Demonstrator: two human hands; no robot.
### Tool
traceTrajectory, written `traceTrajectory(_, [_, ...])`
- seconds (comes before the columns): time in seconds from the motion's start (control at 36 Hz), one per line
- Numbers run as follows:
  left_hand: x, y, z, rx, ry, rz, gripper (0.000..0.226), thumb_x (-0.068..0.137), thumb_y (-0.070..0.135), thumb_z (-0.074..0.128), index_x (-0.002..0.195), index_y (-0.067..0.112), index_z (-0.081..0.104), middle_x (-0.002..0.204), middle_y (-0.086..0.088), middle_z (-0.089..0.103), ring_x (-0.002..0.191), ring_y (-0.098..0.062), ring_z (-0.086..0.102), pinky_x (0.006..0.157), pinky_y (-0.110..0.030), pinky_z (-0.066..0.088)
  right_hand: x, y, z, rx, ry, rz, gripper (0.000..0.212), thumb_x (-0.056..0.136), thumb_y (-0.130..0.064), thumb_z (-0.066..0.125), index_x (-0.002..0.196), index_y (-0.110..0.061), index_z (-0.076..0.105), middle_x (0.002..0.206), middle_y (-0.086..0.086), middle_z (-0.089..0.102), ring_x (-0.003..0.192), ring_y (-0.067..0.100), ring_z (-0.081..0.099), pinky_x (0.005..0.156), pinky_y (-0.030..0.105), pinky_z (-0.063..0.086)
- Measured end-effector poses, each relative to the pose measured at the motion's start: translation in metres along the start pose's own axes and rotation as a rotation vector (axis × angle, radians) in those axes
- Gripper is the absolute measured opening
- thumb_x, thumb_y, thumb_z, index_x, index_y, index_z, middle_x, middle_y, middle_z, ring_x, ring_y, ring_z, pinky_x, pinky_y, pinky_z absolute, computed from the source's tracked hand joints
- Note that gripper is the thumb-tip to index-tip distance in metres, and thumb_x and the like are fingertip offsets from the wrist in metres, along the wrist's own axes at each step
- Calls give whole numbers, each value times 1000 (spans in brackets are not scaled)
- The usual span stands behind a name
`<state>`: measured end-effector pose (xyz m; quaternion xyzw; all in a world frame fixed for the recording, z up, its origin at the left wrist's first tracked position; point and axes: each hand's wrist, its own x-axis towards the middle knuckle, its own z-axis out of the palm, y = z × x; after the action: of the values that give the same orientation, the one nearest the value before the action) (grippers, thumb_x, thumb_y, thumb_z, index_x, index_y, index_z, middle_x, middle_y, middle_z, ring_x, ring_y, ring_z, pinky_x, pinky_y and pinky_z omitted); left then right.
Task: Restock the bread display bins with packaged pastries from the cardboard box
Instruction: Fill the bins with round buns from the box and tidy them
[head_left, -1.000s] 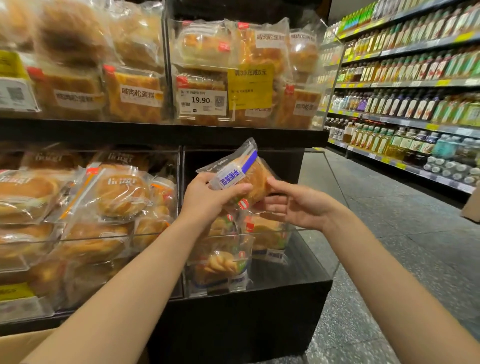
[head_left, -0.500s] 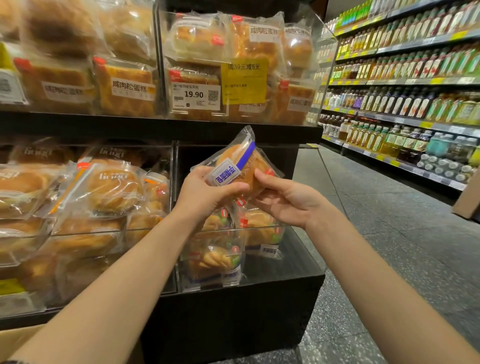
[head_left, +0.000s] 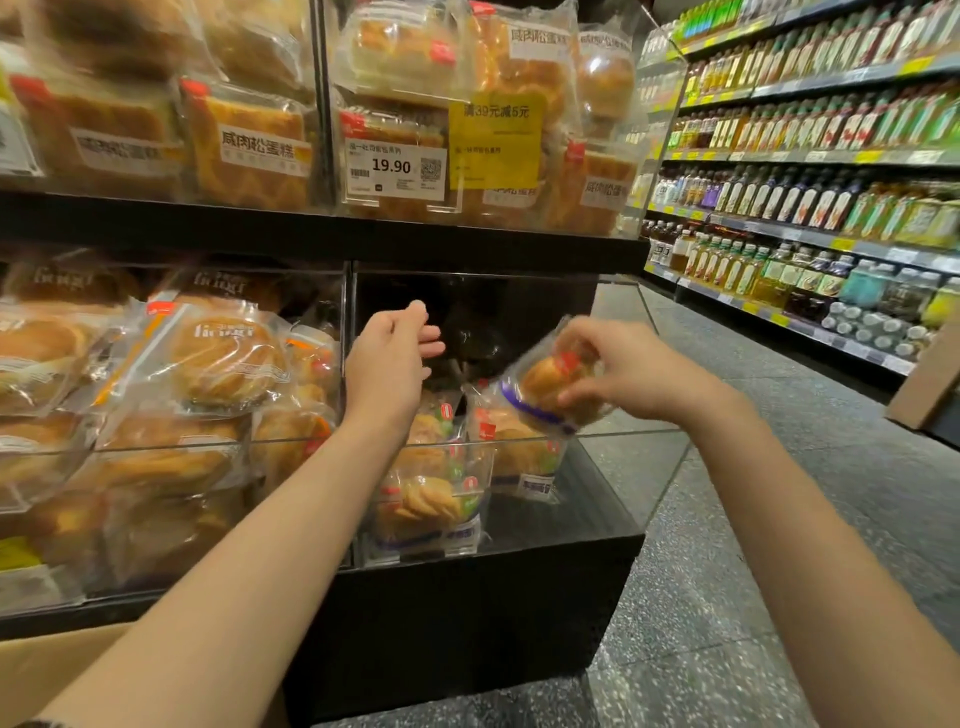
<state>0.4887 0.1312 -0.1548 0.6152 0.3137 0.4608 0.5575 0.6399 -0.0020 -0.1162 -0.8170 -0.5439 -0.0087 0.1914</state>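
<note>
Whereas half a second ago both hands pinched the packaged pastry upright in front of the bin, only the right hand (head_left: 631, 371) has it now — fingers curled round the bun end of the packaged pastry (head_left: 550, 387), which tilts down over the right side of the lower right acrylic bin (head_left: 613, 431). It hangs just above the packets already in there (head_left: 431, 499), seemingly not yet resting on them. The left hand (head_left: 387, 358) has let go and hovers over the bin's dark opening, holding nothing, with its fingers loosely extended.

That handover suggests the placing step is nearly finished: the packet was lined up with two hands and one is setting it in. This bin holds only a few packets at its front, so it likely needs more. A corner of the cardboard box (head_left: 57, 670) shows at the lower left, beneath the left forearm; its contents are out of view.

Neighbouring bins on the left (head_left: 218, 364) and the upper shelf (head_left: 395, 166) with its 19.90 tag look well filled — the near-empty one is evidently the target.
</note>
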Motion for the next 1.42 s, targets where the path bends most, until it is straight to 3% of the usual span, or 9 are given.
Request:
traceTrajectory(0.11, [-2, -4, 2, 125, -45, 29, 16, 99, 18, 44, 104, 15, 59, 93, -3, 68, 82, -14, 68, 81, -29, 54, 1, -2, 18, -114, -197, 95, 82, 67, -22, 86, 133, -20, 38, 107, 0, 54, 103, 22, 55, 84, 33, 49])
traceTrajectory(0.22, [2, -5, 5, 121, -151, -86, 25, 99, 12, 40, 96, 7, 64, 76, -8, 68, 60, -16, 65, 73, -31, 55, 10, 1, 24, -137, -270, 52, 46, 67, -26, 86, 102, -24, 57, 101, -3, 59, 94, 16, 55, 73, 26, 50])
traceTrajectory(0.36, [4, 0, 6, 13, -146, -158, 37, 103, 15, 34, 78, 6, 60, 54, -3, 62, 36, -7, 55, 45, -15, 48, 22, -3, 31, -83, -467, 68, 35, 65, -23, 87, 93, -26, 66, 95, -10, 59, 97, 15, 58, 81, 30, 53])
traceTrajectory(0.5, [4, -2, 4, 13, -75, -122, 37, 103, 24, 35, 84, 9, 64, 61, -2, 62, 41, -7, 55, 54, -22, 48, 33, -8, 41, -105, -473, 28, 29, 68, -20, 86, 88, -29, 68, 85, -16, 52, 92, 14, 56, 77, 28, 49])
traceTrajectory(0.69, [-5, 4, 2, -56, -62, -47, 45, 105, 32, 31, 81, 14, 64, 56, 3, 61, 43, -6, 52, 49, -16, 49, 37, -6, 52, -95, -437, -7, 31, 78, -13, 77, 108, -20, 72, 94, -8, 55, 90, 12, 53, 74, 24, 44])
traceTrajectory(0.94, [-5, 3, 3, -61, -99, -47, 43, 104, 32, 33, 80, 12, 63, 54, 2, 59, 39, -6, 49, 48, -18, 44, 31, 11, 50, 172, -292, 43, 10, 81, -11, 73, 77, -20, 75, 82, -6, 68, 81, 8, 61, 67, 18, 48])
traceTrajectory(1.14, [-18, 0, 2, 110, -149, 361, 32, 100, 18, 41, 78, 14, 64, 60, 0, 59, 52, -10, 53, 58, -25, 46, 28, 3, 45, 238, -477, 77, 23, 92, -6, 60, 106, -18, 73, 100, -4, 65, 87, 8, 62, 65, 15, 50])
traceTrajectory(1.28, [-32, 1, -3, 172, -234, 423, 29, 97, 15, 48, 74, 15, 65, 67, -1, 61, 63, -11, 58, 60, -28, 49, 15, 2, 43, 449, -147, 99, 27, 95, -1, 51, 93, -21, 69, 98, 1, 66, 90, 12, 65, 71, 21, 54])
traceTrajectory(1.42, [-49, 4, -29, 260, -343, 427, 16, 96, 20, 52, 89, 20, 66, 86, 2, 66, 83, -12, 63, 71, -30, 55, -3, -11, 33, 712, 86, 37, 30, 94, 6, 47, 89, -16, 68, 83, 5, 69, 70, 6, 66, 58, 14, 52])
